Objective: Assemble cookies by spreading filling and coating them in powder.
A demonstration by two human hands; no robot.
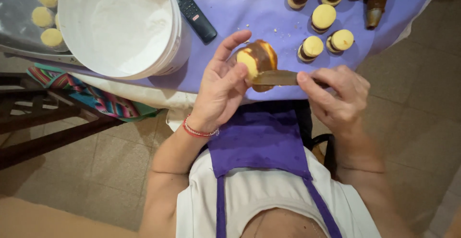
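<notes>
Sandwich cookie up in the left hand, knife on it!
Left fingers pinch the yellow, brown-smeared cookie above the purple tablecloth; the right hand grips the knife, blade flat against its underside. Filled cookies sit at one o'clock, white bucket at ten, remote at eleven.

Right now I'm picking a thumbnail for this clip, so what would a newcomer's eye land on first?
First, at centre, the left hand holding a sandwich cookie smeared with brown filling while the right hand runs a knife along its edge. Next, the big white bucket of white powder at upper left on the purple cloth. Then the finished cookies in a cluster at upper right.
</notes>
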